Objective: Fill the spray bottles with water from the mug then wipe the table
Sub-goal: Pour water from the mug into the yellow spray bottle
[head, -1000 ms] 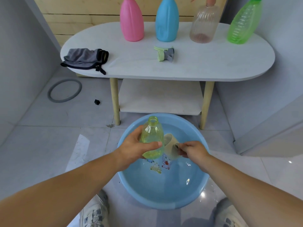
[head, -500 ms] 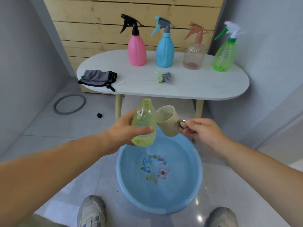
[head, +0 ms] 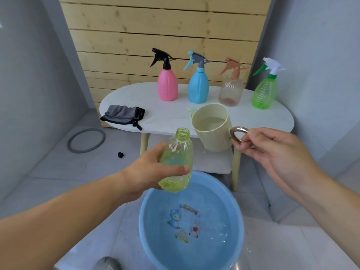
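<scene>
left grip [head: 144, 172] holds bottle [head: 178, 152] | right grip [head: 272, 151] pinches mug [head: 213, 133] handle | mug lifted off bottle

A grey ring [head: 69, 142] and a small black bit [head: 120, 154] lie left of the blue basin [head: 148, 211]; wooden wall [head: 155, 26] behind.

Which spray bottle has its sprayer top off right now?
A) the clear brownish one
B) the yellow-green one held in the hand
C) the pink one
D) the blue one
B: the yellow-green bottle held by the left hand shows a bare threaded neck with no sprayer on it.
</scene>
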A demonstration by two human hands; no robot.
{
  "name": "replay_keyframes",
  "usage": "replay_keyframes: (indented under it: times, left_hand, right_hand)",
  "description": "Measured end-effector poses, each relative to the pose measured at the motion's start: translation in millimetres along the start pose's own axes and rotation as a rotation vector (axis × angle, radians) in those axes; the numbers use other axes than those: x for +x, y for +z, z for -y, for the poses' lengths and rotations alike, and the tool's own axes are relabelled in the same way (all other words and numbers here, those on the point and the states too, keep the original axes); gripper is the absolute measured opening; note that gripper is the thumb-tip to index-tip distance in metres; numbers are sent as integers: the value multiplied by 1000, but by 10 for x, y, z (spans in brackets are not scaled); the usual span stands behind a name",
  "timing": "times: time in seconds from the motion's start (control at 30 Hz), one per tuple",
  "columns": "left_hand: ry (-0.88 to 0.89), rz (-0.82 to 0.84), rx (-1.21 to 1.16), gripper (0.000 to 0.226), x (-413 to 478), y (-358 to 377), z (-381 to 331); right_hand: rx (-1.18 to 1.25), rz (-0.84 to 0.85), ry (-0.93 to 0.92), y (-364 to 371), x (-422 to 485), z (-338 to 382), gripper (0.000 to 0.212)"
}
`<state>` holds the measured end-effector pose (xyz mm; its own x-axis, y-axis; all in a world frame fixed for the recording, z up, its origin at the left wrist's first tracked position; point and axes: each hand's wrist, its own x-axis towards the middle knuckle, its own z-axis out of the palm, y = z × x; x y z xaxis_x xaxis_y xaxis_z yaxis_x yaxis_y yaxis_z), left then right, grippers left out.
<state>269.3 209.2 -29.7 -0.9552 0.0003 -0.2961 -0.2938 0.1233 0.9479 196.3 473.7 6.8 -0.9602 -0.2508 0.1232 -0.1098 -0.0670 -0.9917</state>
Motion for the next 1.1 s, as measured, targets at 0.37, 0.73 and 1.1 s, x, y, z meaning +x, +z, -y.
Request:
replay_keyframes:
  times: [0.37,0.73,1.1]
  left_hand:
    - [-43,-41,-7,63,89,7,40]
    - [-60,-17,-12,65,65,6,115]
    - [-69,-16,-4,63,93,52,137]
  right_hand:
    - [-213,76,-201,-1,-8,163,60]
    - [-358,74,-283,137,-44,242,24]
    - [-403,65,-312,142,-54,258,23]
